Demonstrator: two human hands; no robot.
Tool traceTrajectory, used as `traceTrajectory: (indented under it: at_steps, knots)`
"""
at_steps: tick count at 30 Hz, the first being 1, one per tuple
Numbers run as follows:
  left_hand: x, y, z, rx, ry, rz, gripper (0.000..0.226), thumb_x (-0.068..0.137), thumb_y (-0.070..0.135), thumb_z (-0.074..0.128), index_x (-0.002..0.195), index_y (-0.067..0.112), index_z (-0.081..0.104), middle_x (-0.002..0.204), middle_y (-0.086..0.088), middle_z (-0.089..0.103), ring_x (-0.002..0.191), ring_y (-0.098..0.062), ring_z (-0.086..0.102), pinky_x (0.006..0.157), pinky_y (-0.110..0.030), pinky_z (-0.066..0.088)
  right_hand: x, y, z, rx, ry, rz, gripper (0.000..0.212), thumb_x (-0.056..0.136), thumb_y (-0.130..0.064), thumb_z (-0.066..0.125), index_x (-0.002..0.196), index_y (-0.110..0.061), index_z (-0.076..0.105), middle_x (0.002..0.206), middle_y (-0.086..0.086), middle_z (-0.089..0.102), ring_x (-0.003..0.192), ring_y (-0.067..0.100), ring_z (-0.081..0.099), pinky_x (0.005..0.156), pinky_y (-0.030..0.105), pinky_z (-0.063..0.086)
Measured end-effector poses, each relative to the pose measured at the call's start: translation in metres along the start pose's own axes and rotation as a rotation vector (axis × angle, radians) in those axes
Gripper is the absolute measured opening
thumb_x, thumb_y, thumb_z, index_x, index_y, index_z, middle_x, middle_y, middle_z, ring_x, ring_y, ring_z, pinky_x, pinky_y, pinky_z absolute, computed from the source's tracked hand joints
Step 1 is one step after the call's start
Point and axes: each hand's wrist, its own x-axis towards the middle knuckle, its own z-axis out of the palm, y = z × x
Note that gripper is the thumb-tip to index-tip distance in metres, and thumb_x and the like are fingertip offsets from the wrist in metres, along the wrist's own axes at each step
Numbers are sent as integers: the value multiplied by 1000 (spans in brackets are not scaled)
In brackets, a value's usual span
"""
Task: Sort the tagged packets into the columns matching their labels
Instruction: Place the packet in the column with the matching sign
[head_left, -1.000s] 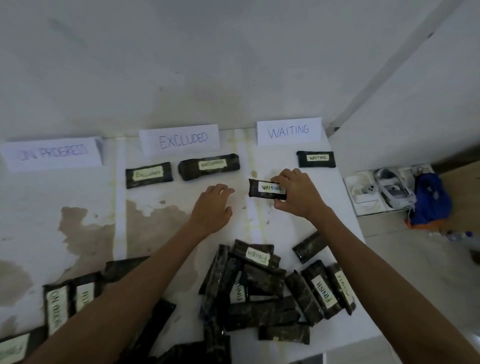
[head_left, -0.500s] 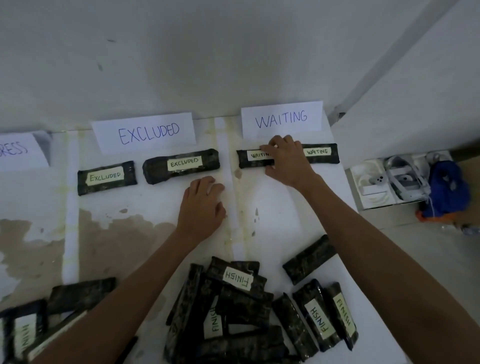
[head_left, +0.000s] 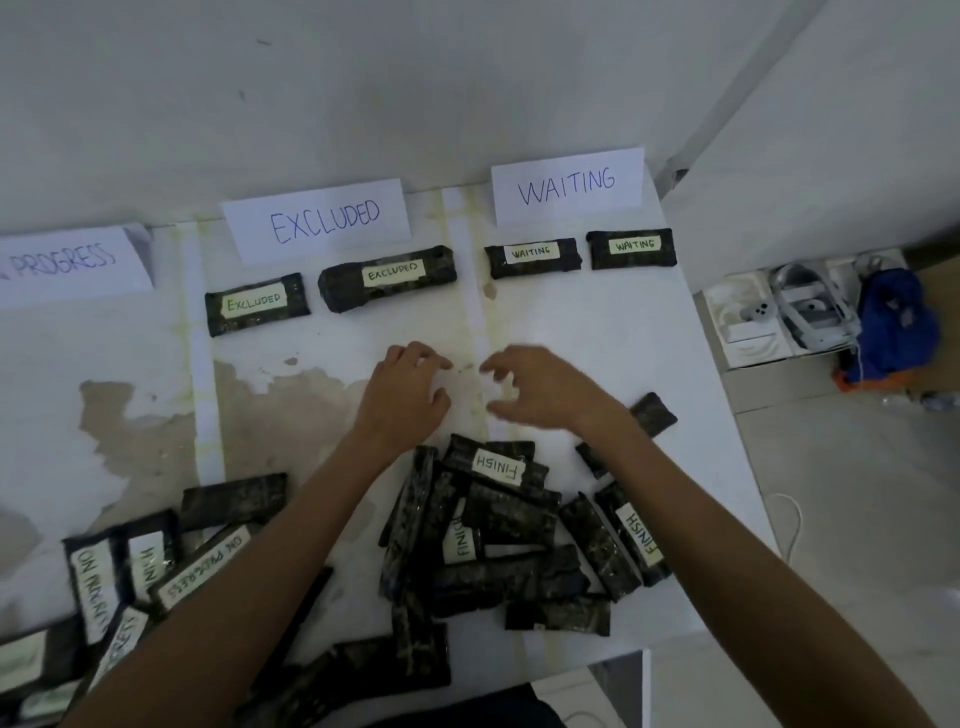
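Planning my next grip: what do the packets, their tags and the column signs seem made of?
The packets look like dark crinkled plastic or foil wrap, slightly glossy by the glints, likely soft. The tags seem pale masking tape or paper, matte, handwritten. The signs look like plain white paper, matte, with marker lettering.
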Motion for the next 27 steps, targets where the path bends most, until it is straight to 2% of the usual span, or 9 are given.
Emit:
traceTrajectory:
  at_steps: [2, 4, 7, 11, 13, 16, 20, 24, 27]
  knots:
    - [-16, 0, 2, -21, -23, -8, 39, 75, 23, 49, 109, 10, 61, 109, -10, 58, 102, -32, 48, 81, -42, 46, -14, -13, 21, -52, -137, 4, 61, 79, -41, 70, 133, -20, 49, 119, 5, 59, 103, 18, 54, 90, 35, 46]
    - [-29, -1, 4, -36, -35, -25, 41, 75, 24, 47, 110, 10, 61, 109, -9, 57, 101, -30, 48, 83, -41, 46, -23, -21, 41, -143, -178, 8, 64, 78, -41, 70, 134, -19, 47, 119, 5, 58, 108, 22, 54, 88, 36, 46]
    - [-46, 0, 8, -84, -22, -35, 40, 76, 23, 47, 112, 11, 60, 109, -8, 57, 101, -28, 47, 86, -40, 45, -29, -26, 60, -257, -79, -13, 58, 78, -36, 67, 130, -17, 49, 113, 8, 58, 104, 27, 52, 86, 39, 46]
    - [-65, 7, 8, -185, 40, -72, 34, 83, 15, 54, 116, 11, 58, 112, -8, 55, 105, -24, 44, 90, -33, 40, -35, -27, 63, -131, 59, 51, 66, 77, -36, 68, 135, -16, 43, 117, 9, 56, 108, 29, 52, 86, 39, 47]
    - [-73, 9, 6, -226, 66, -92, 34, 84, 12, 56, 119, 12, 57, 115, -7, 53, 108, -24, 43, 90, -29, 37, -41, -34, 56, 48, 149, 146, 75, 77, -34, 69, 142, -18, 34, 120, 8, 55, 107, 25, 55, 86, 34, 47]
    - [-83, 12, -2, -329, 94, -132, 34, 87, 13, 55, 121, 14, 55, 120, -3, 52, 113, -19, 42, 91, -23, 33, -48, -43, 41, 597, 284, 388, 66, 81, -26, 68, 139, -23, 37, 102, -1, 57, 81, 10, 60, 66, 19, 51]
    - [-88, 15, -13, -471, 88, -148, 31, 90, 16, 53, 121, 18, 54, 115, 3, 54, 102, -12, 52, 87, -26, 46, -46, -49, 31, 1204, 263, 636, 49, 84, -22, 68, 127, -13, 46, 100, 14, 66, 81, 26, 70, 69, 34, 60]
    - [-89, 19, -24, -635, -5, -174, 25, 91, 18, 53, 115, 22, 57, 103, 7, 62, 84, -4, 60, 67, -14, 49, -43, -56, 33, 1363, 277, 636, 39, 87, -20, 66, 117, -3, 47, 96, 15, 64, 84, 30, 69, 68, 34, 59]
    - [-94, 19, -30, -672, -6, -144, 21, 92, 18, 54, 112, 24, 58, 96, 7, 64, 79, -6, 62, 63, -14, 50, -39, -65, 36, 1416, 277, 635, 34, 86, -21, 67, 108, -2, 50, 97, 17, 64, 88, 33, 69, 73, 37, 59]
